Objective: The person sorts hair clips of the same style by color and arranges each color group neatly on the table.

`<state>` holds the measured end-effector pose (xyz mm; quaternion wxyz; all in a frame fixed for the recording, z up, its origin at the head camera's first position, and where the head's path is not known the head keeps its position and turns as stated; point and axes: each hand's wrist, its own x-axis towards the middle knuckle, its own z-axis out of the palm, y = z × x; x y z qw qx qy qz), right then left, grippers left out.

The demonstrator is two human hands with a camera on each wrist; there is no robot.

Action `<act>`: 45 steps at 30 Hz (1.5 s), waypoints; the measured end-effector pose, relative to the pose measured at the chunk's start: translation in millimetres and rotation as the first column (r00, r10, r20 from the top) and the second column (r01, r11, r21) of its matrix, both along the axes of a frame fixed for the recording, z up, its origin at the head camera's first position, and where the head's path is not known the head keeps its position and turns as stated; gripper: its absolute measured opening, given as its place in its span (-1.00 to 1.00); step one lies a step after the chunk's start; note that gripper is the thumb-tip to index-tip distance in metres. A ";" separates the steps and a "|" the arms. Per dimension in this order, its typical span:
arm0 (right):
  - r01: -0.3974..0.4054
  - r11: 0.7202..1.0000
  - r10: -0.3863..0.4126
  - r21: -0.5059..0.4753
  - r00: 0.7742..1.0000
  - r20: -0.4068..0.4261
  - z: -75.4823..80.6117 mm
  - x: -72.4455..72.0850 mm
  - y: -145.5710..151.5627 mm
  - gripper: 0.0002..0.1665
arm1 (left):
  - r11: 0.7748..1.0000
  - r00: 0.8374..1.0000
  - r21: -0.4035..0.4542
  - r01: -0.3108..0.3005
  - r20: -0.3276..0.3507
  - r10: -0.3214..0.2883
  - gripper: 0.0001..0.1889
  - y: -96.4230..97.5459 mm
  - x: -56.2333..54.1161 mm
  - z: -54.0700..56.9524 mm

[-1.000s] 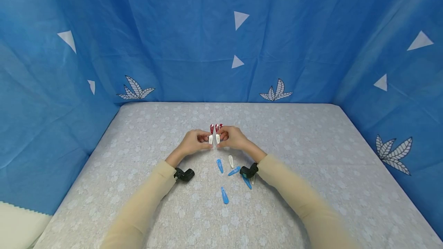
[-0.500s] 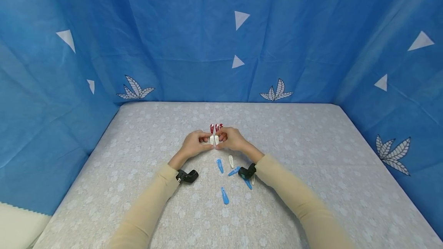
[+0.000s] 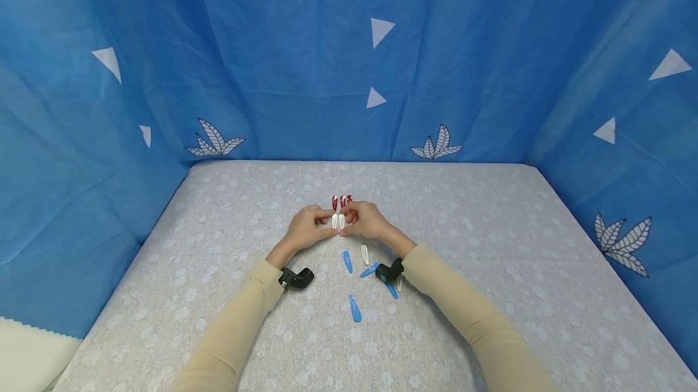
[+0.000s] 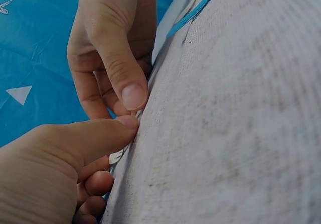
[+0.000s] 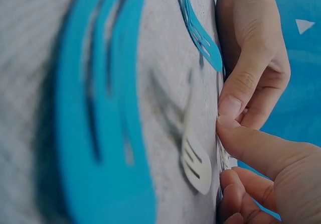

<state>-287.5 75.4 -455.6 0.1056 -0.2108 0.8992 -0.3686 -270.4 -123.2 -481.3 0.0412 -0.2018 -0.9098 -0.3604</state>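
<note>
Two white snap hair clips stand side by side on the table, pointing away from me. My left hand (image 3: 306, 226) pinches the left white hair clip (image 3: 335, 221) between thumb and index finger, one at each end. In the same way my right hand (image 3: 368, 220) pinches the right white hair clip (image 3: 342, 221). The two thumb tips meet at the near ends, as both wrist views show. Just beyond are three red hair clips (image 3: 335, 202), the rightmost partly behind my right hand. In the left wrist view a white clip (image 4: 116, 156) shows between the left fingers.
Nearer me lie a loose white hair clip (image 3: 365, 254) and several blue hair clips (image 3: 355, 308). Some lie beneath my right wrist, where its black camera (image 3: 389, 271) partly covers them. A patterned grey cloth (image 3: 463, 216) covers the table; blue curtains (image 3: 305, 65) enclose its back and sides.
Both hands have drawn slightly closer together, bringing the two white hair clips nearer to each other. The red and blue clips stay put.
</note>
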 end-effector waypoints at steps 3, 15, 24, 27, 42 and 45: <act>-0.001 1.000 0.001 0.003 1.000 0.006 -0.3 0.6 0.3 -0.45 | 1.000 1.000 -0.007 -0.003 0.001 0.003 -0.48 -0.3 -0.1 -1.5; -0.020 0.999 0.021 -0.030 0.999 0.032 2.9 -0.1 9.6 -0.38 | 0.994 0.999 0.105 -0.011 -0.041 0.015 -0.49 -2.0 0.2 -5.6; -0.046 0.996 0.047 -0.075 0.999 0.005 11.7 15.2 34.9 -0.37 | 0.981 0.998 0.186 -0.048 -0.019 0.052 -0.55 -2.9 3.6 -5.4; -0.057 0.995 0.056 -0.080 0.998 -0.010 13.6 24.4 44.5 -0.36 | 0.983 0.999 0.176 -0.047 -0.011 0.049 -0.54 -2.7 4.9 -5.4; -0.128 0.986 0.127 -0.110 0.992 -0.017 4.1 57.4 68.0 -0.36 | 0.996 1.000 0.086 -0.021 0.003 0.021 -0.51 -3.8 7.0 -3.0; -0.125 0.986 0.125 -0.109 0.992 -0.008 2.5 60.2 67.6 -0.37 | 0.997 1.000 0.081 -0.019 0.008 0.019 -0.51 -3.0 6.4 -4.3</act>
